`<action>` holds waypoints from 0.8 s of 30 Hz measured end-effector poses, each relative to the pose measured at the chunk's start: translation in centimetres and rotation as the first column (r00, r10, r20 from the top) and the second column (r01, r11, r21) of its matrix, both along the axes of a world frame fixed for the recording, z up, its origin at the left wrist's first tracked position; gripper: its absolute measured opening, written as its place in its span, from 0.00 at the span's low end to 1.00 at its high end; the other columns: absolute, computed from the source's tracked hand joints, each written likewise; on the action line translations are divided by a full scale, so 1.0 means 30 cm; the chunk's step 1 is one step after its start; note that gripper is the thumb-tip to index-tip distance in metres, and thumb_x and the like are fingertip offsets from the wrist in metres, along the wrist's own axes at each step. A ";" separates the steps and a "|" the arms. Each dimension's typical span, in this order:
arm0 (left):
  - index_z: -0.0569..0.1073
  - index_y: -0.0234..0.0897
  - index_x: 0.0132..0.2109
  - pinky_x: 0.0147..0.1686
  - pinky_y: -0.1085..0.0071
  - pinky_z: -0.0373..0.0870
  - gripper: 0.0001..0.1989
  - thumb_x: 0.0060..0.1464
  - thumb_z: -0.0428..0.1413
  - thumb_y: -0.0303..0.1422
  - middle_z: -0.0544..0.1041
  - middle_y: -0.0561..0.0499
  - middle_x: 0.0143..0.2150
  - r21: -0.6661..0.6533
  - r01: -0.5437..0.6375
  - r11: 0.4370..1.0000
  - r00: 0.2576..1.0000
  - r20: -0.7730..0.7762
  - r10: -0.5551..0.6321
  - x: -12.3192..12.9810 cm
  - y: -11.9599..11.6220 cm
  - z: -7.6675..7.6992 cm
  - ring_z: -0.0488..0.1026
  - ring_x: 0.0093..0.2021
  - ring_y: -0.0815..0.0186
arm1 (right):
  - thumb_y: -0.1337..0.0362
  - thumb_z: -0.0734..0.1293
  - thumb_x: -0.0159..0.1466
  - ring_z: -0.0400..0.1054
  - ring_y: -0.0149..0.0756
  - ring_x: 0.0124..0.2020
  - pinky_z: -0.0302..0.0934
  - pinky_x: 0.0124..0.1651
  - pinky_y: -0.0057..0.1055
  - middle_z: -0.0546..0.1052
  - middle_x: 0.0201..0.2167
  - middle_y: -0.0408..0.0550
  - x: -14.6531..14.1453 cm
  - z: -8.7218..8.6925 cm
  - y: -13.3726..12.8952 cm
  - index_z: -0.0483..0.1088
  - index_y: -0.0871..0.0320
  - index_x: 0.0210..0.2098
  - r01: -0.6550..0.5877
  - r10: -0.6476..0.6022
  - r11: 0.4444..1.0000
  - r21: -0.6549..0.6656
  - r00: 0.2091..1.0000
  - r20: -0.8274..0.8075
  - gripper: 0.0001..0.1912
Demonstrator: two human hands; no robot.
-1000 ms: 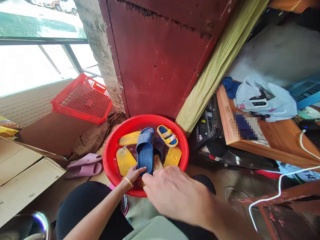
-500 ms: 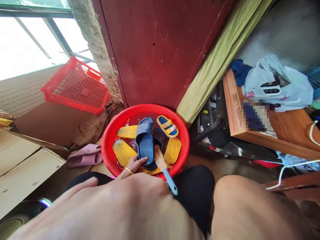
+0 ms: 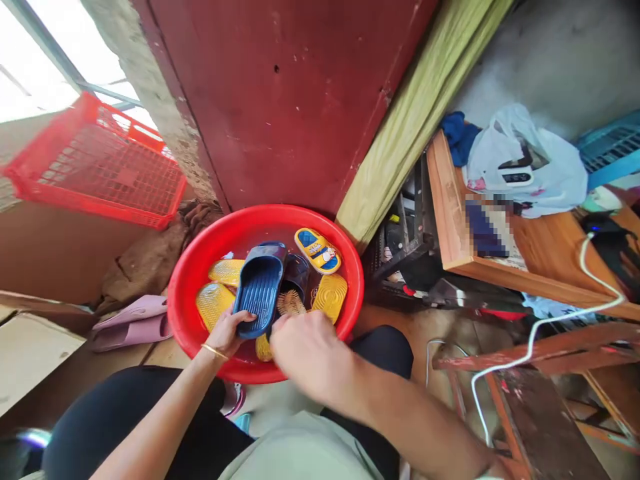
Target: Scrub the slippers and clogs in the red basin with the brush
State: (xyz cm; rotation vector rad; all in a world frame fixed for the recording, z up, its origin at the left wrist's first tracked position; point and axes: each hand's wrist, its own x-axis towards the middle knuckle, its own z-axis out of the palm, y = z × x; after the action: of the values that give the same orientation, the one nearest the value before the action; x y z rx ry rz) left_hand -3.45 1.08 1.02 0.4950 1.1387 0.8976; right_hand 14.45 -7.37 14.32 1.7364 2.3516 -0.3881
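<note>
A blue slipper [image 3: 260,287] is raised over a red basin [image 3: 180,287], with my left hand [image 3: 226,332] gripping its heel end. My right hand [image 3: 313,350] is closed at the basin's near edge, round the brush, whose handle is hidden; only the tan bristles [image 3: 291,303] show beside the slipper. In the basin lie a second dark blue slipper [image 3: 296,273], yellow slippers [image 3: 214,303] at the left, a yellow slipper sole-up [image 3: 330,298] at the right, and a small yellow and blue slipper [image 3: 319,251] at the back.
Pink slippers [image 3: 133,325] lie left of the basin. Above them is a red crate [image 3: 115,163]. A wooden table [image 3: 545,257] with a plastic bag [image 3: 525,163] stands right, near a white cable [image 3: 533,333] and a reddish wooden stool [image 3: 540,413]. A red door [image 3: 290,113] stands behind.
My right hand has come down to the brush and now covers its handle. My left hand has lifted the blue slipper by its heel. The view has shifted to the right.
</note>
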 end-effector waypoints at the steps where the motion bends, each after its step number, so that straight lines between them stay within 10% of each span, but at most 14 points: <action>1: 0.72 0.36 0.37 0.24 0.71 0.75 0.20 0.31 0.66 0.25 0.79 0.55 0.26 0.012 -0.005 1.000 1.000 0.013 0.005 -0.010 0.000 0.010 0.75 0.23 0.66 | 0.70 0.58 0.70 0.77 0.52 0.43 0.69 0.42 0.44 0.81 0.42 0.66 0.001 -0.027 0.024 0.69 0.70 0.60 0.038 -0.037 0.999 -0.018 0.999 0.021 0.22; 8: 0.76 0.36 0.44 0.28 0.71 0.78 0.26 0.32 0.69 0.25 0.81 0.53 0.30 0.076 0.090 0.993 0.989 0.113 -0.098 -0.033 -0.044 0.076 0.77 0.26 0.66 | 0.73 0.62 0.64 0.77 0.51 0.49 0.69 0.47 0.40 0.80 0.51 0.66 0.071 -0.232 0.004 0.52 0.64 0.74 0.206 -0.195 0.958 -0.202 0.978 0.070 0.39; 12: 0.75 0.36 0.54 0.30 0.67 0.80 0.35 0.35 0.72 0.29 0.83 0.50 0.33 0.028 0.237 0.971 0.960 0.149 -0.239 0.000 -0.069 0.053 0.80 0.27 0.62 | 0.74 0.62 0.62 0.78 0.51 0.47 0.68 0.46 0.39 0.81 0.49 0.62 0.135 -0.160 -0.039 0.59 0.59 0.71 0.151 -0.147 0.963 -0.222 0.988 0.036 0.37; 17: 0.74 0.38 0.56 0.30 0.66 0.80 0.35 0.38 0.73 0.33 0.84 0.50 0.36 0.061 0.124 0.990 0.981 0.144 -0.131 0.033 -0.015 -0.010 0.81 0.28 0.61 | 0.75 0.61 0.63 0.78 0.48 0.47 0.67 0.48 0.35 0.82 0.45 0.54 0.255 -0.059 -0.078 0.60 0.48 0.72 0.134 -0.114 0.961 -0.242 0.989 0.097 0.38; 24: 0.77 0.37 0.47 0.31 0.69 0.81 0.24 0.39 0.71 0.28 0.84 0.51 0.37 0.178 -0.140 0.974 0.974 0.203 0.102 -0.015 0.138 0.073 0.81 0.30 0.64 | 0.78 0.61 0.63 0.77 0.49 0.51 0.68 0.51 0.38 0.81 0.49 0.62 0.171 -0.145 0.047 0.59 0.59 0.71 0.208 -0.195 0.954 -0.217 0.977 0.082 0.36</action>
State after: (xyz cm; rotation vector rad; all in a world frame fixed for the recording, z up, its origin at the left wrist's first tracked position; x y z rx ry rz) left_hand -3.91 5.22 3.21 0.4871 0.9174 1.1445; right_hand 19.58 -5.97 9.96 1.8536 2.0066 -0.6007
